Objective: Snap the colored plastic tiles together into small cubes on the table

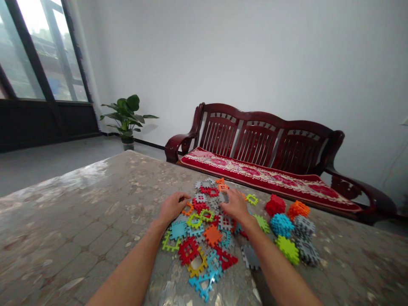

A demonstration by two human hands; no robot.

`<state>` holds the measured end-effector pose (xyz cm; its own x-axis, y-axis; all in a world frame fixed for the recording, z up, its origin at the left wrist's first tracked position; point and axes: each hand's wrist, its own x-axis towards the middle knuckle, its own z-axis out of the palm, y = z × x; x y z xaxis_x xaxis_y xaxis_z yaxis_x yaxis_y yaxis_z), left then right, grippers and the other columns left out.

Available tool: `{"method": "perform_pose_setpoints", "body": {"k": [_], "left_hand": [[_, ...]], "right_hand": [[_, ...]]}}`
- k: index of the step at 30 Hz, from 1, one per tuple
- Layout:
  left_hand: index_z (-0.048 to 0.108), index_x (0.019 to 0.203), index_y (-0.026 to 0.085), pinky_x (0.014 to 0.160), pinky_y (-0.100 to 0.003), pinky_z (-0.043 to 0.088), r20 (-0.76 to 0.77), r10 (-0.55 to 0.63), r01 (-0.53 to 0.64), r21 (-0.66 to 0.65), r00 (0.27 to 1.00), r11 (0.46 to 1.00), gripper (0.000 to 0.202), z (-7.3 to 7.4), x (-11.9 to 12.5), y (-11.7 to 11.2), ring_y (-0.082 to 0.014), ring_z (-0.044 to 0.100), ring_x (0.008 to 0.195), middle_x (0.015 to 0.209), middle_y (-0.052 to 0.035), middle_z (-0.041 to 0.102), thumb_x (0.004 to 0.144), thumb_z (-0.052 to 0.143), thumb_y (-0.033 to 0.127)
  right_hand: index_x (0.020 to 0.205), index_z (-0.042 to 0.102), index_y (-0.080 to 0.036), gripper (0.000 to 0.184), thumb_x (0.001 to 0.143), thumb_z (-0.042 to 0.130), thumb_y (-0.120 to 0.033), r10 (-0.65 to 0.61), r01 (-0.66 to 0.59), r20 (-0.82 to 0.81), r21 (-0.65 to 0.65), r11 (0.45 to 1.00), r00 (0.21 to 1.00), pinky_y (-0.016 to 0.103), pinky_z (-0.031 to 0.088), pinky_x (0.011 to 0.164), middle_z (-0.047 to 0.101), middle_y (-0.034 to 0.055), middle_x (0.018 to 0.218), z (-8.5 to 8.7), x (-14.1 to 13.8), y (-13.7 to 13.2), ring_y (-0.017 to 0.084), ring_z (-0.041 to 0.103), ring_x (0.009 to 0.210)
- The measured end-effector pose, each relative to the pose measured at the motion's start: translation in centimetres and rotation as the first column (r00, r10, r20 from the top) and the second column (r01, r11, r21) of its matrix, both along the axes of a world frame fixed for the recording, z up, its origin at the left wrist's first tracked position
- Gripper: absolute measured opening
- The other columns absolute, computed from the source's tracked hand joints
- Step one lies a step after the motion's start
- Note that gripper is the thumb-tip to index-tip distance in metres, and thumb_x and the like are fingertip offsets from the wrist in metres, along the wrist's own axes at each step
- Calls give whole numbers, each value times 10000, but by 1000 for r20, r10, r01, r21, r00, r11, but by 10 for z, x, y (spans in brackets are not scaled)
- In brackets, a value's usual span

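A pile of flat, toothed plastic interlocking tiles (204, 238) in red, blue, green, orange, grey and yellow lies on the table (79, 204). My left hand (174, 205) rests at the pile's left edge, fingers curled, touching an orange frame-shaped tile (188, 209). My right hand (235, 203) lies on the far part of the pile, fingers bent down onto a grey tile (223, 196). To the right stand several assembled cubes: red (275, 205), orange (298, 209), blue (281, 224), grey (303, 227) and green (287, 248).
The table has a glossy stone-patterned top. Behind it stands a dark wooden bench (264, 144) with a red patterned cushion. A potted plant (127, 117) sits on the floor by the wall, near large windows (41, 51) at left.
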<state>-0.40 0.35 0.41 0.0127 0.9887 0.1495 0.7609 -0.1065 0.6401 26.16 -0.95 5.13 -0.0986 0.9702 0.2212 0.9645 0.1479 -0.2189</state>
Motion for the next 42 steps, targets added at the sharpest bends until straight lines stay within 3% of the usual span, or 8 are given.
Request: {"method": "perform_pose_setpoints", "body": {"k": [6, 11, 15, 21, 30, 35, 42], "left_hand": [[751, 1035, 248, 776, -286, 466, -35, -20, 20, 9, 999, 1000, 300, 0, -1, 1, -201, 667, 917, 1014, -27, 753, 847, 521, 292], [751, 1024, 251, 790, -282, 469, -29, -17, 17, 2, 999, 1000, 286, 1, 0, 0, -196, 669, 929, 1023, -23, 755, 844, 531, 286], [748, 1017, 259, 783, -270, 466, 4, -9, 9, -9, 1000, 1000, 271, 1, 0, 0, -187, 669, 945, 1032, -13, 759, 849, 538, 299], [748, 1021, 252, 787, -274, 473, -2, -15, 15, -1, 1000, 1000, 270, 4, 0, -2, -190, 670, 939, 1038, -23, 758, 852, 542, 295], [744, 1035, 250, 787, -275, 475, -6, -10, 10, -8, 1000, 1000, 277, 3, 0, -2, -189, 669, 916, 1018, -22, 758, 855, 538, 295], [742, 1040, 249, 807, -274, 474, -21, -20, 20, -3, 1000, 1000, 289, 0, -1, 1, -191, 668, 948, 1043, -22, 754, 847, 529, 283], [745, 1037, 258, 820, -274, 484, -43, -17, 17, -18, 999, 1000, 288, 4, 0, -1, -199, 674, 960, 1047, -18, 757, 851, 528, 298]], "right_hand": [[1219, 656, -234, 506, 720, 586, -201, -68, 70, 109, -15, 997, 992, 396, 357, 964, 638, 93, 1205, 12, 7, -13, 292, 519, 1116], [1245, 635, -269, 517, 736, 577, -194, 94, -86, 128, -68, 994, 987, 363, 315, 1017, 590, 38, 1347, 10, -12, -11, 259, 458, 1224], [1222, 639, -271, 427, 798, 612, -320, 163, -149, 135, -107, 983, 977, 370, 297, 1036, 649, 46, 1260, 4, -27, -5, 259, 459, 1238], [1290, 577, -246, 481, 816, 609, -322, 117, -99, 139, -129, 987, 983, 412, 317, 1008, 671, 91, 1210, -2, -37, 0, 288, 496, 1211], [1334, 533, -214, 578, 767, 615, -287, 109, -91, 121, -148, 985, 987, 389, 374, 961, 650, 103, 1265, 3, -30, 0, 294, 535, 1174], [1288, 581, -242, 532, 763, 630, -313, 130, -111, 118, -157, 981, 984, 400, 379, 961, 665, 84, 1246, 3, -28, -1, 297, 542, 1166], [1283, 566, -213, 507, 784, 602, -300, 69, -63, 77, -86, 994, 995, 387, 387, 986, 668, 101, 1233, 4, -30, -6, 287, 561, 1166]]}}
